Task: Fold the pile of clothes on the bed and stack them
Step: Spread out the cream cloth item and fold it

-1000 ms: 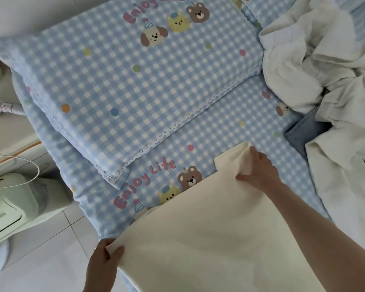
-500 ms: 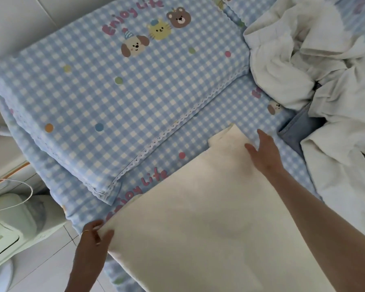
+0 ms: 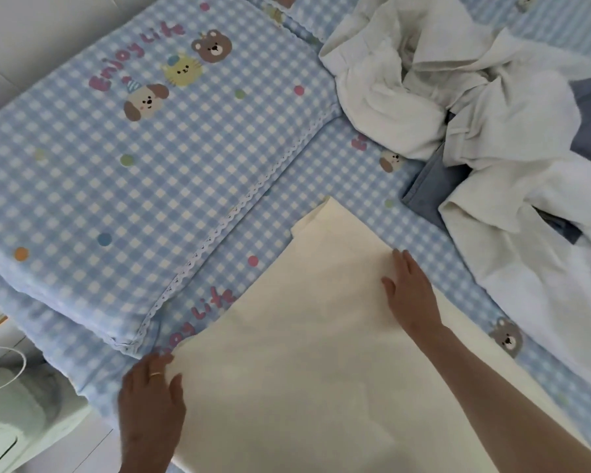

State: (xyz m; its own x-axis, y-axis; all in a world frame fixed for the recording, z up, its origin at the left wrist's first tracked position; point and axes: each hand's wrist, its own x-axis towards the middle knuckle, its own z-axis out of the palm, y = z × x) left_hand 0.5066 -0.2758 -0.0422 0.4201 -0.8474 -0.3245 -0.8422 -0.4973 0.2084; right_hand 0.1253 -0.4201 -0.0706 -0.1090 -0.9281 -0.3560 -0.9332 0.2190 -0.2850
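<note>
Cream-coloured, smooth woven garment (image 3: 321, 353) spread flat on blue-and-white gingham bed sheet (image 3: 338, 172), near bed edge, just below matching gingham pillow with cartoon animals (image 3: 133, 158). Left hand (image 3: 151, 401) pressing near left corner of cream cloth, fingers fairly straight, ring visible; whether any cloth is pinched beneath cannot be told. Right hand (image 3: 411, 295) laid flat on cloth toward far right edge, fingers extended, gripping nothing. Unfolded pile of white crumpled clothes (image 3: 475, 107) with blue denim-like piece (image 3: 430, 186) beneath, lying apart to the right. Judged light, limp, prone to sliding and creasing; best taken at corners or along hems, then smoothed after each fold.
</note>
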